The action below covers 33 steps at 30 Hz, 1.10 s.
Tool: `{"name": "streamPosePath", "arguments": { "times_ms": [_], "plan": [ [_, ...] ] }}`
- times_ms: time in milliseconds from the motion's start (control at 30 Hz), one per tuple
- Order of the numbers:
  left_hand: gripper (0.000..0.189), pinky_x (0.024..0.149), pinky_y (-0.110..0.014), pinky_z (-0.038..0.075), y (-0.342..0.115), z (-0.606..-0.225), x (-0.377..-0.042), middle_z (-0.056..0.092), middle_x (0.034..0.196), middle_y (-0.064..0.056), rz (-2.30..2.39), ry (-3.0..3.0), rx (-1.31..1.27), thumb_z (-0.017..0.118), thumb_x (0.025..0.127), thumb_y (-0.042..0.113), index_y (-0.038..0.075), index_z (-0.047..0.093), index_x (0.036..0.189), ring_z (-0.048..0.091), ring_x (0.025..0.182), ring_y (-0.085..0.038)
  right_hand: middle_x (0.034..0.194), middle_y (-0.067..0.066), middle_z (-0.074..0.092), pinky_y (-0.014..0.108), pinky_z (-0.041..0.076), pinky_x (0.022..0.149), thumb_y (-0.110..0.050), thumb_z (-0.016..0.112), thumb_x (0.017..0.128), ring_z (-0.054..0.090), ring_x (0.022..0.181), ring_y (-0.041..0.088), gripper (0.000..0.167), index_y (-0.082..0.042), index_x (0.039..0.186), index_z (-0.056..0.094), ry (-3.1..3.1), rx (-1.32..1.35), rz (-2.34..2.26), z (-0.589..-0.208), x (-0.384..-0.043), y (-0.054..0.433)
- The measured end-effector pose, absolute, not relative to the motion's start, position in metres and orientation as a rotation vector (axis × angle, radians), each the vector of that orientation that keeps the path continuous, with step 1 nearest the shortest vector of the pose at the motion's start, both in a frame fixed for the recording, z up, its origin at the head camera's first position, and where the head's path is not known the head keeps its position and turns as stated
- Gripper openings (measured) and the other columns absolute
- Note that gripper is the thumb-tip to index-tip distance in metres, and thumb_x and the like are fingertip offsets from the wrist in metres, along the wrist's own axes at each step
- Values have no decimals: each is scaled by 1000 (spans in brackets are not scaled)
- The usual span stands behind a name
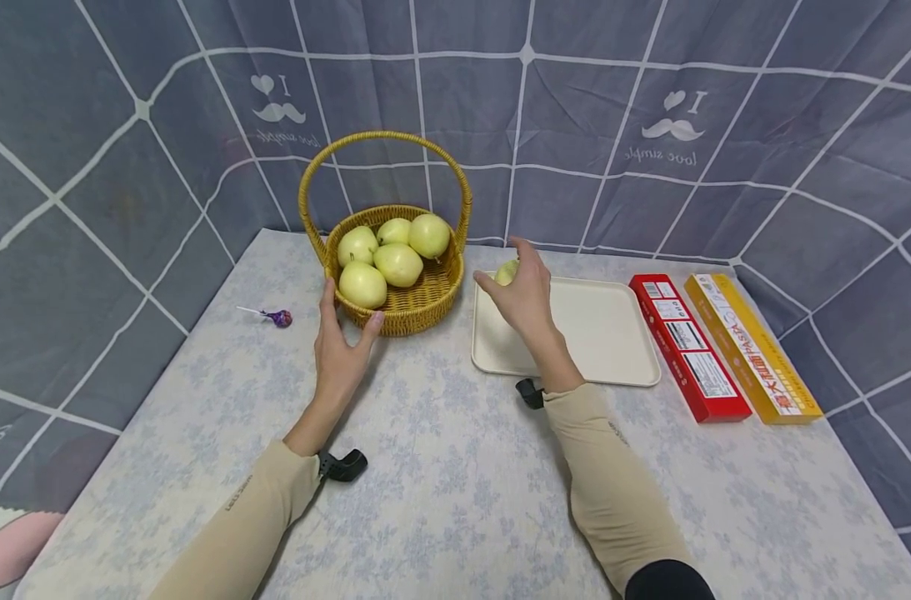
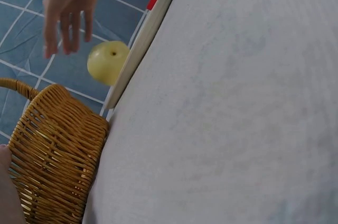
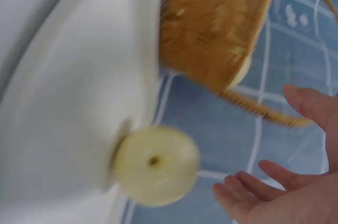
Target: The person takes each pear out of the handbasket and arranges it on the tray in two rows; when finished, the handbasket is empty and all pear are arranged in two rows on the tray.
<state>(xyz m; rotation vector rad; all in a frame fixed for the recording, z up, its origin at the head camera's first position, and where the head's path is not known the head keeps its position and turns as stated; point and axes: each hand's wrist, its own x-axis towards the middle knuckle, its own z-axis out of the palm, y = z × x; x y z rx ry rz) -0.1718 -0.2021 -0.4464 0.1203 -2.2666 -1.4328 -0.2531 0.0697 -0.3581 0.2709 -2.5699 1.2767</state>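
I have the left hand (image 1: 340, 350) resting with spread fingers against the near-left side of the basket (image 1: 410, 322), which carries five pears (image 1: 398, 265). The right hand (image 1: 528, 293), loose and empty, hovers right of the basket, near a lone pear (image 3: 157, 168) on the tray (image 1: 605, 333). Left of the basket, a lollipop (image 1: 280, 318) lies on the bench (image 1: 425, 467).

Left forearm (image 1: 226, 533): extended forward and angled toward the right; covered by a beige sleeve that leaves the wrist (image 1: 314, 423) bare. Left hand (image 1: 340, 352): thumb (image 1: 371, 327) spread well apart from the fingers (image 1: 327, 307), tips directed forward. Right forearm (image 1: 613, 483): extended forward and angled toward the left; similarly sleeved. Right hand (image 1: 528, 298): thumb (image 3: 303, 100) and fingers (image 3: 282, 176) separated by a wide gap; fingers slightly bent; palm side visible in the right wrist view.
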Motion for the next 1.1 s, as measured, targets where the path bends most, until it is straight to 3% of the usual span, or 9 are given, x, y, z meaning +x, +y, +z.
{"name": "streamPosePath", "arguments": {
  "times_ms": [233,567,900,1100],
  "plan": [
    [92,128,-59,25,-204,-448,-171,18,176,1,-1431,-2266,135,70,101,45,31,11,171,26,160,-32,152,16,56,50,41,119,-29,81,94,51,142,35,71,-4,153,50,-2581,472,1307,-342,-247,27],
    [93,129,-59,25,-205,-449,-171,16,177,2,-1432,-2286,140,69,101,47,34,9,171,24,161,-30,155,16,55,47,41,120,-22,79,96,51,144,34,68,-4,154,49,-2623,604,1259,-340,-270,-17],
    [94,129,-57,25,-205,-449,-172,19,176,2,-1435,-2275,125,69,101,49,32,10,171,26,160,-29,166,15,41,40,33,128,0,73,94,37,155,30,73,-5,160,42,-2745,696,1071,-335,-315,-37],
    [93,129,-58,25,-204,-448,-171,20,176,1,-1430,-2280,121,69,101,48,34,9,171,26,161,-27,166,15,41,38,28,130,3,74,92,35,156,30,78,-4,161,39,-2843,699,937,-336,-332,-42]
  ]
}}
